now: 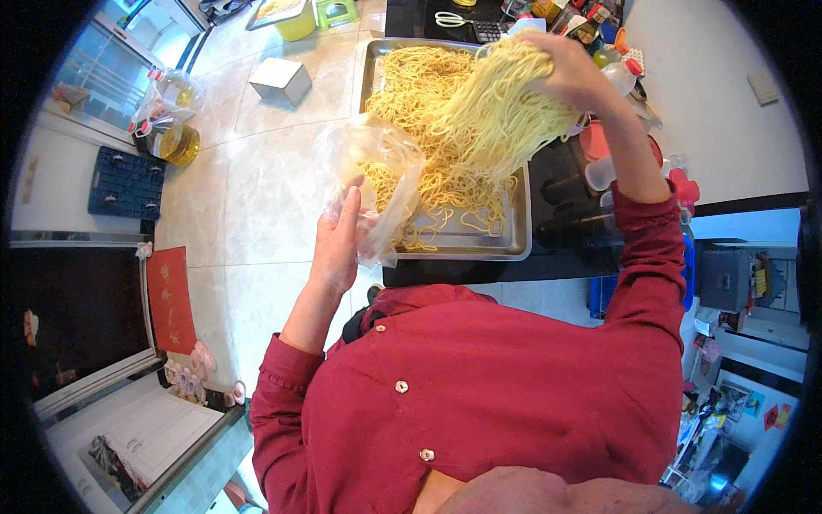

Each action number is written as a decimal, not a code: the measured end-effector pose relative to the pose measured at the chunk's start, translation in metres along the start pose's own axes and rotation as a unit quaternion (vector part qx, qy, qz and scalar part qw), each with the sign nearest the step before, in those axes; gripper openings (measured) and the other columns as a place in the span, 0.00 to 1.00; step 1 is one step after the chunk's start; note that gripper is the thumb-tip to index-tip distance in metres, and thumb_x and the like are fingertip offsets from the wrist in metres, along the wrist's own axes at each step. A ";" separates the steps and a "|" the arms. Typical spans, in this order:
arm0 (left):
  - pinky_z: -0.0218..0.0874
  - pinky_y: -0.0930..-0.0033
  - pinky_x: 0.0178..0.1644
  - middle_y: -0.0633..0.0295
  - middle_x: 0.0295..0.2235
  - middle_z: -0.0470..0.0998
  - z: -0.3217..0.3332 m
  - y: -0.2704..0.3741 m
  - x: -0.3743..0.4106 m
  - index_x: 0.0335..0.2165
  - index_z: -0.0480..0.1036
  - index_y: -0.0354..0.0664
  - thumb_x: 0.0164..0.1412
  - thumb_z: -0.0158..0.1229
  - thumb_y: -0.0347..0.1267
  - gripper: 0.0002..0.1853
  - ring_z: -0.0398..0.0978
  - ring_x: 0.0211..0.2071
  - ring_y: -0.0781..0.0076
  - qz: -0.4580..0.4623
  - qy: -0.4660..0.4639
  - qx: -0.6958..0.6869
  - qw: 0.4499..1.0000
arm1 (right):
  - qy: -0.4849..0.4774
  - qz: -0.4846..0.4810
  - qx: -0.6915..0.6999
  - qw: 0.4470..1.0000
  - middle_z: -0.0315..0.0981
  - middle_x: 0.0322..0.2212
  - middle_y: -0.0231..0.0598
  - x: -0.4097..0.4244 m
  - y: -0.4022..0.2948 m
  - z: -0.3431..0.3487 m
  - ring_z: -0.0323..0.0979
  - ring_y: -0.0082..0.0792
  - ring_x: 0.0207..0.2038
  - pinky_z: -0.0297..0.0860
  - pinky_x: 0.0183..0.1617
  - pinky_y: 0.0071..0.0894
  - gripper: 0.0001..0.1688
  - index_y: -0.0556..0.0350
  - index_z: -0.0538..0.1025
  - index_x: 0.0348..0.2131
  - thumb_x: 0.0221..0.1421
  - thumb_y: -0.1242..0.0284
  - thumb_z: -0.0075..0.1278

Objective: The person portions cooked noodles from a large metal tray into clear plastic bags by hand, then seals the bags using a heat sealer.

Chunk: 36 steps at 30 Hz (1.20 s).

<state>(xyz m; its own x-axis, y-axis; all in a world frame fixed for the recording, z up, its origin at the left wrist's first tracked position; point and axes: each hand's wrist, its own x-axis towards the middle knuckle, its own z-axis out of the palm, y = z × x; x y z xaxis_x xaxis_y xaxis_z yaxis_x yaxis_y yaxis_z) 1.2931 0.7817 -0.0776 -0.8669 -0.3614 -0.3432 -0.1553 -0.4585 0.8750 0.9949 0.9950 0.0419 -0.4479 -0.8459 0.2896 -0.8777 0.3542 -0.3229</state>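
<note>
A shallow metal tray (514,247) on the black counter holds a thick layer of yellow noodles (411,90). My right hand (568,67) grips a large bunch of noodles (507,103), lifted over the tray's right side, its strands hanging down to the rest. My left hand (343,234) holds a clear plastic bag (392,144) by its side, at the tray's left front edge. The bag's mouth is spread wide. Noodles show within or through the bag; which of the two I cannot tell.
White-handled scissors (449,19) and a calculator (489,31) lie behind the tray. Bottles (621,74) and red-lidded containers (600,170) crowd the counter's right side. On the tiled floor at left stand a box (280,79), oil jugs (176,142) and a yellow-green bucket (297,24).
</note>
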 end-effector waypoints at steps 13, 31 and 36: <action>0.58 0.78 0.21 0.61 0.30 0.67 0.002 -0.007 -0.007 0.60 0.50 0.49 0.63 0.35 0.52 0.32 0.64 0.20 0.78 0.036 0.015 0.087 0.995 | 0.058 -0.058 -0.123 0.989 0.74 0.35 0.44 0.019 -0.004 -0.042 0.73 0.37 0.38 0.65 0.47 0.29 0.28 0.58 0.72 0.43 0.37 0.76 0.54; 0.56 0.78 0.14 0.59 0.30 0.64 -0.005 -0.012 -0.017 0.58 0.53 0.46 0.62 0.40 0.52 0.32 0.62 0.15 0.81 0.033 0.068 0.077 0.994 | -0.180 0.202 -0.057 0.961 0.60 0.50 0.57 -0.098 0.028 0.217 0.63 0.49 0.51 0.63 0.52 0.43 0.46 0.44 0.60 0.55 0.36 0.65 0.62; 0.55 0.78 0.13 0.64 0.25 0.66 -0.004 -0.008 -0.017 0.57 0.54 0.45 0.62 0.42 0.50 0.31 0.61 0.12 0.80 0.037 0.066 0.080 0.994 | -0.088 0.262 -0.005 0.961 0.69 0.39 0.54 -0.114 0.024 0.255 0.69 0.49 0.42 0.66 0.45 0.43 0.30 0.48 0.70 0.45 0.40 0.66 0.59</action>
<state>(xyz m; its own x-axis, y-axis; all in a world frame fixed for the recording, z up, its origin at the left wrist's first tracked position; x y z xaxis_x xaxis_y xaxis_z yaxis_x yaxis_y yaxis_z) 1.3108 0.7882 -0.0803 -0.8112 -0.4972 -0.3078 -0.1755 -0.2951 0.9392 1.0683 0.9985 -0.2291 -0.7944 -0.6036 -0.0676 -0.5406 0.7534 -0.3745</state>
